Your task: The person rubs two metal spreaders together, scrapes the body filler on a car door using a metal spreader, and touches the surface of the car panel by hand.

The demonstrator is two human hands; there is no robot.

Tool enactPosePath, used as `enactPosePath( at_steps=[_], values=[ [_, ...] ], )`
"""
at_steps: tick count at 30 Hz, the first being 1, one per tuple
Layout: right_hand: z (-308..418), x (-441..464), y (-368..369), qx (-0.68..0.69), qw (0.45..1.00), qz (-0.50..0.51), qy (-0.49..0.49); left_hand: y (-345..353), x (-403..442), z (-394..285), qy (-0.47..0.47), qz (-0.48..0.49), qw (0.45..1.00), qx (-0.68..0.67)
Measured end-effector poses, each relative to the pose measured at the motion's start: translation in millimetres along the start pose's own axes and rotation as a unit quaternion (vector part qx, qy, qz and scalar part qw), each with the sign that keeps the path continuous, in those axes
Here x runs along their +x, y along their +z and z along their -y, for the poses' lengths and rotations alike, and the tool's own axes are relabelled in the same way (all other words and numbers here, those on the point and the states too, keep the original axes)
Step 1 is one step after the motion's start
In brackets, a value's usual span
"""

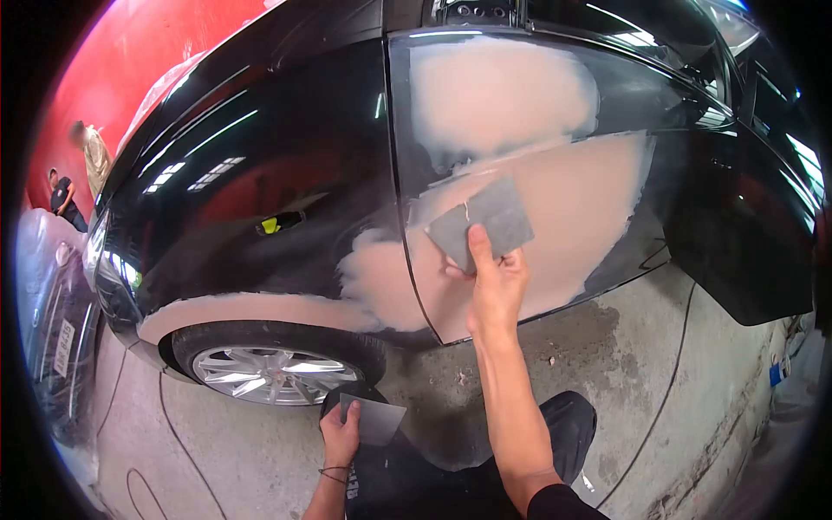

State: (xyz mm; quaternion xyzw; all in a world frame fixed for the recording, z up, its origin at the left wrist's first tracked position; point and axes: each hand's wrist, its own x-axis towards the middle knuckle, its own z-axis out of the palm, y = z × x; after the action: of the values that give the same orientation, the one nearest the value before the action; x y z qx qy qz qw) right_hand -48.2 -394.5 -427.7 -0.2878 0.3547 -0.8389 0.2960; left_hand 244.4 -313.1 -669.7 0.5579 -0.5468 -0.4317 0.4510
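My right hand (498,282) holds up a flat grey square plate (498,212), thumb on its face and fingers behind. A thin pale streak of what looks like putty runs across the plate. Behind it is the black car door (624,243), covered with large pinkish filler patches (581,208); I cannot tell whether the plate touches it. Lower down, by my knee, my left hand (340,433) grips a translucent plastic spreader (380,422) between thumb and fingers. This spreader is away from the car body.
More filler covers the fender arch (251,310) above the front wheel (277,373). An open car door (745,234) juts out at right. Hoses or cables (667,390) lie on the concrete floor (624,347). Two people (65,199) are at far left near another covered car (61,347).
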Motion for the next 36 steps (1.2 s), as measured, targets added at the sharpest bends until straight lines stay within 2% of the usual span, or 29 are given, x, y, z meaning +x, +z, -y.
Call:
enactPosePath(
  at_steps=[5, 8, 11, 13, 17, 20, 22, 25, 27, 31, 34, 36],
  values=[
    [9, 8, 7, 0.014, 1.000, 0.002, 0.007, -3, -2, 4, -0.016, 0.012, 0.999, -0.034],
    [6, 4, 10, 0.012, 1.000, -0.029, 0.001, 0, 7, 14, -0.001, 0.006, 0.999, -0.034],
    [19, 22, 10, -0.013, 0.999, 0.001, -0.043, -9, -7, 14, -0.023, 0.020, 0.999, -0.025],
    [19, 15, 10, -0.031, 0.999, 0.002, -0.016, -7, -1, 6, -0.022, 0.021, 0.999, -0.038],
    [27, 18, -6, -0.062, 0.997, -0.018, -0.029, -6, 0, 0, 0.002, 0.009, 1.000, 0.015],
    [61, 75, -45, -0.077, 0.993, -0.060, -0.058, -6, 0, 6, 0.004, -0.004, 1.000, -0.008],
    [94, 118, -73, -0.092, 0.989, -0.055, -0.098, -8, 1, 9, 0.005, -0.005, 1.000, 0.003],
    [141, 169, -98, -0.220, 0.965, -0.056, -0.135, -4, 0, 1, 0.004, -0.006, 1.000, -0.002],
    [159, 181, -94, -0.214, 0.965, -0.044, -0.147, -4, 1, 5, 0.004, 0.000, 1.000, 0.001],
    [145, 148, -47, -0.337, 0.921, 0.036, -0.191, 1, -2, 3, 0.003, -0.010, 1.000, -0.011],
    [139, 108, -21, -0.330, 0.921, 0.141, -0.155, -1, -1, 4, -0.017, 0.001, 1.000, 0.004],
    [147, 122, -26, -0.304, 0.936, 0.058, -0.166, -3, 1, 16, -0.013, 0.005, 1.000, -0.004]
  ],
)
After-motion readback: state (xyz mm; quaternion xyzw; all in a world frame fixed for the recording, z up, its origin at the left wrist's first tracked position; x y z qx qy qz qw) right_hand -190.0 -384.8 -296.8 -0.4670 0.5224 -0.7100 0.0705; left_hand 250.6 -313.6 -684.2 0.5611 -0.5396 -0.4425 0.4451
